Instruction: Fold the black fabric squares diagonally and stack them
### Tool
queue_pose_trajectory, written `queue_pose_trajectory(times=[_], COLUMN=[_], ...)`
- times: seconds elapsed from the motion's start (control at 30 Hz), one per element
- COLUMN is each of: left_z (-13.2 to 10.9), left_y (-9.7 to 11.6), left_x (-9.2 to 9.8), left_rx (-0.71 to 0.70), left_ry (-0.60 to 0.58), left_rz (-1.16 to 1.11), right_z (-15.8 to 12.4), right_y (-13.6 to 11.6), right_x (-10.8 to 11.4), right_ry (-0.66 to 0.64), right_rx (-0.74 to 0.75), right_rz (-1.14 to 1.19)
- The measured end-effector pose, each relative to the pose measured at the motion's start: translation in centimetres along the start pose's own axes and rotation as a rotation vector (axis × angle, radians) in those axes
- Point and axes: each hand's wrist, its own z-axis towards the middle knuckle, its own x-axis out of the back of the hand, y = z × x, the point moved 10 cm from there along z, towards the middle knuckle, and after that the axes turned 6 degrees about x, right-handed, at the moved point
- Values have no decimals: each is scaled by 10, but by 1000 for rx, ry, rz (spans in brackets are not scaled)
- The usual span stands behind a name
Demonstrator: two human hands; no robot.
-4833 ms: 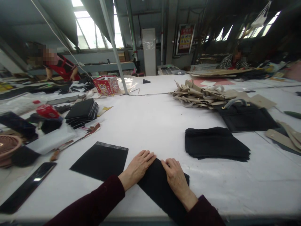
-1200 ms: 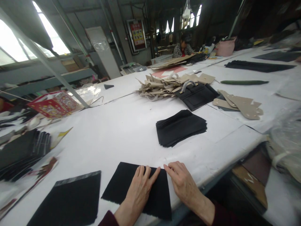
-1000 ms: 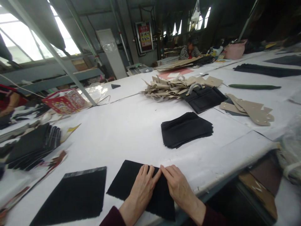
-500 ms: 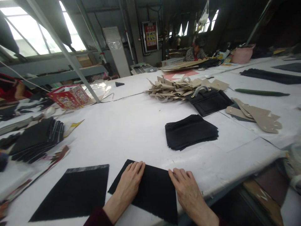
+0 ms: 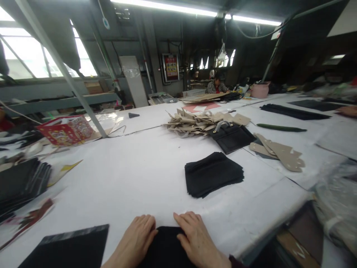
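Observation:
A black fabric piece (image 5: 167, 245) lies at the near edge of the white table (image 5: 145, 171), mostly cut off by the bottom of the view. My left hand (image 5: 134, 242) rests flat on its left part, fingers stretched out together. Flat on its right part lies my right hand (image 5: 193, 238), fingers extended. Neither hand grips anything. Another black sheet with a grey strip (image 5: 67, 247) lies just to the left. A stack of black fabric pieces (image 5: 213, 174) sits further out to the right.
A black handbag (image 5: 231, 137) and a pile of beige cut pieces (image 5: 195, 120) lie beyond the stack, more beige pieces (image 5: 279, 153) to the right. Black stacks (image 5: 21, 182) and a red box (image 5: 65, 130) are at left. A person (image 5: 216, 86) sits far back. The table edge drops off at right.
The view has tilted up, so my hands and the fabric now sit at the bottom edge. My hands, spread apart half a second ago, have come closer together on the fabric.

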Motion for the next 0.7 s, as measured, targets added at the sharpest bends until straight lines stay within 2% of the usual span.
queue_pose_trajectory(times=[0.1, 0.17, 0.23, 0.3, 0.37, 0.43, 0.53, 0.6, 0.7], left_z=[-6, -2, 10, 30, 59, 91, 145, 180, 222], left_y=[5, 14, 31, 55, 81, 104, 128, 133, 127], left_x=[-9, -10, -10, -5, 10, 30, 51, 56, 49], left_rx=[-7, -18, -51, -89, -118, -131, -97, -41, 45], left_ry=[-25, -35, -54, -48, 52, 214, 386, 430, 404], left_rz=[-160, -257, -320, -373, -451, -523, -517, -474, -439], right_z=[-18, -33, -43, -41, -26, 3, 53, 83, 110], right_y=[20, 40, 64, 88, 106, 117, 138, 156, 187], right_x=[-9, -6, 13, 50, 99, 145, 196, 211, 205], right_ry=[-13, -45, -75, -70, -52, -58, -29, 12, 58], right_rx=[21, 22, -28, -106, -137, -108, -61, -40, -31], right_rz=[21, 58, 101, 81, -36, -218, -517, -654, -714])
